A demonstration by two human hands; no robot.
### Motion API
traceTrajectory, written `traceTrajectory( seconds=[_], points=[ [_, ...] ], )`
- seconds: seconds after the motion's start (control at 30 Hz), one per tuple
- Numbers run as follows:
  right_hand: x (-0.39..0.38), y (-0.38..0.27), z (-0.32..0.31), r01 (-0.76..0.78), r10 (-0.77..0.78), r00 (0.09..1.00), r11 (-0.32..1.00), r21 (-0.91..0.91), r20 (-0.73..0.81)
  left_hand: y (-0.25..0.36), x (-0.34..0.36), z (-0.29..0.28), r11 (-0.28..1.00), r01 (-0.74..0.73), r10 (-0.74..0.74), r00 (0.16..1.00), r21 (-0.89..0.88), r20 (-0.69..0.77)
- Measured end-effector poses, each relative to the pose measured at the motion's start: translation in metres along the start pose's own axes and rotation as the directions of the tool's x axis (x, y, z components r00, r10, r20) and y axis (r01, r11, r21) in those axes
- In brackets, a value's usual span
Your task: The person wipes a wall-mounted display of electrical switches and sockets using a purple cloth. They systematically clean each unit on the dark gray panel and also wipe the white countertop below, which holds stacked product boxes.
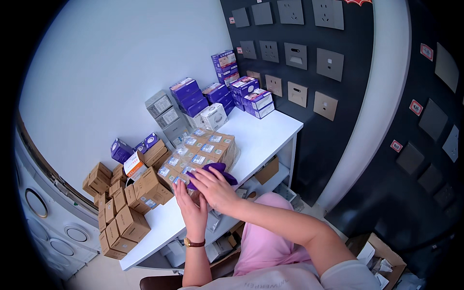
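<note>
A block of small brown cardboard boxes point(209, 147), bundled in clear plastic with blue-and-white labels on top, lies on the white table. My right hand point(216, 192) reaches across its near end and holds a bunched purple cloth point(217, 170) against the boxes, the cloth showing on both sides of the fingers. Close beside it, my left hand point(192, 208) has its fingers stretched out along the near corner of the bundle, with nothing visible in them. A watch point(194, 242) with a brown strap is on my left wrist. The palms are partly hidden.
Loose brown boxes point(126, 224) crowd the white table point(267, 140) on the left. Purple boxes point(257, 101) and grey boxes point(164, 113) are stacked at the back. A dark panel point(309, 72) with sockets and switches rises on the right; an open carton point(382, 251) stands below it.
</note>
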State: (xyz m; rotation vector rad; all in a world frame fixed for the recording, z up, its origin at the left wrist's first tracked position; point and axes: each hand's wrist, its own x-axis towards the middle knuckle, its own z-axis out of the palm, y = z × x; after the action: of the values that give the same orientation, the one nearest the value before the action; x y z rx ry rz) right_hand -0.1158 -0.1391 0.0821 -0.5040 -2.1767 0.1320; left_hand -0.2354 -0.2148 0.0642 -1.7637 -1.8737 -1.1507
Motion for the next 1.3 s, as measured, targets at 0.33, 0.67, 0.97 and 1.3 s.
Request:
traceTrajectory(
  seconds=[0.33,0.67,0.97,1.3],
  points=[
    [0.003,0.065,-0.022,0.012,-0.016,0.999,0.996,0.088,0.042,0.004,0.002,-0.002,1.000,-0.009,0.009,1.000,0.003,-0.004],
    [0.012,0.067,-0.010,-0.281,0.284,0.952,0.959,0.043,-0.116,0.006,-0.001,-0.002,1.000,0.008,-0.007,1.000,0.012,-0.020],
    [0.001,0.005,0.014,0.078,-0.076,0.997,0.986,0.150,-0.018,-0.007,-0.004,0.004,0.998,-0.019,0.017,0.999,-0.053,-0.028],
    [-0.034,0.126,-0.075,-0.240,0.251,0.960,0.965,0.102,-0.123,-0.019,0.019,0.007,0.994,-0.096,0.099,0.993,-0.057,0.064]
  ],
)
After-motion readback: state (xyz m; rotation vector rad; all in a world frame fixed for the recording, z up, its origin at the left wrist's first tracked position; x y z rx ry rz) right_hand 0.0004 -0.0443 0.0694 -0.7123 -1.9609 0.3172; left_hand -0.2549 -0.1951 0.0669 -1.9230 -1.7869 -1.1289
